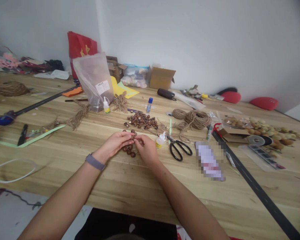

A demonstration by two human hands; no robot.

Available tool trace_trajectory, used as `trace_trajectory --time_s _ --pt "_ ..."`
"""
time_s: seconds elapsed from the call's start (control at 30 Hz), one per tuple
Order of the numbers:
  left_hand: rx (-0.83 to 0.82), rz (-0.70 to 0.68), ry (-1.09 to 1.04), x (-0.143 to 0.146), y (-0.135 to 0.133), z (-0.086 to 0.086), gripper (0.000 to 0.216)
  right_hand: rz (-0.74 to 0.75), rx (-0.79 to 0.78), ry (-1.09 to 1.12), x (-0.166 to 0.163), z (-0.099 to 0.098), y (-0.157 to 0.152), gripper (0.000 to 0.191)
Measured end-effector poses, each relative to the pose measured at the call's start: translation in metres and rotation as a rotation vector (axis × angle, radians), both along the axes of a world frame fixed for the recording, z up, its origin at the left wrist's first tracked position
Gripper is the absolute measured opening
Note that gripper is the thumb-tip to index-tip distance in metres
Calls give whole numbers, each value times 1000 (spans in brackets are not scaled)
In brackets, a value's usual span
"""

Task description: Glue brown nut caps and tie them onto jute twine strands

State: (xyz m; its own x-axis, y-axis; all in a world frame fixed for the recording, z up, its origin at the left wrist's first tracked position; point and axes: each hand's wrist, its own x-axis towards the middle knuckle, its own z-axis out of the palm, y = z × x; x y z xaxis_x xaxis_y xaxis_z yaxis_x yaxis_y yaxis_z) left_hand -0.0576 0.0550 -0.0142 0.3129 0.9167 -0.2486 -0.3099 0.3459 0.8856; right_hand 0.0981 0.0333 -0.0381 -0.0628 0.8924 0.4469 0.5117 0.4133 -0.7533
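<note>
My left hand (116, 144) and my right hand (147, 149) meet over the wooden table (130, 186), fingertips pinched together on a small cluster of brown nut shells (133, 135). More joined brown shells (129, 150) lie on the table right under my fingers. A loose heap of the same brown shells (141, 120) sits just beyond my hands. A small glue bottle (160, 139) with a yellow label lies beside my right hand. A grey band wraps my left wrist.
Black scissors (179, 148) lie right of my hands, then a jute twine coil (197, 119) and a long black ruler (255, 186). A clear plastic bag (93, 80), another glue bottle (106, 106), cardboard boxes (161, 78) and a green paper strip (32, 139) lie around.
</note>
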Motion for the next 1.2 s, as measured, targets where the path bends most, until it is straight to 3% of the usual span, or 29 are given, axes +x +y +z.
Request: trace_trajectory --time_s 0.4,0.77,1.0,1.2 --pt "-29 49 33 5 -3 1 12 -42 2 -67 -1 1 -2 12" --pt "-4 13 40 3 -1 -4 6 3 -189 191 -3 4 -3 10" --pt "-39 27 39 5 -3 1 12 11 -257 245 -1 5 -2 8" --pt "-12 -40 4 1 -3 3 21 10 -249 190 3 2 0 11"
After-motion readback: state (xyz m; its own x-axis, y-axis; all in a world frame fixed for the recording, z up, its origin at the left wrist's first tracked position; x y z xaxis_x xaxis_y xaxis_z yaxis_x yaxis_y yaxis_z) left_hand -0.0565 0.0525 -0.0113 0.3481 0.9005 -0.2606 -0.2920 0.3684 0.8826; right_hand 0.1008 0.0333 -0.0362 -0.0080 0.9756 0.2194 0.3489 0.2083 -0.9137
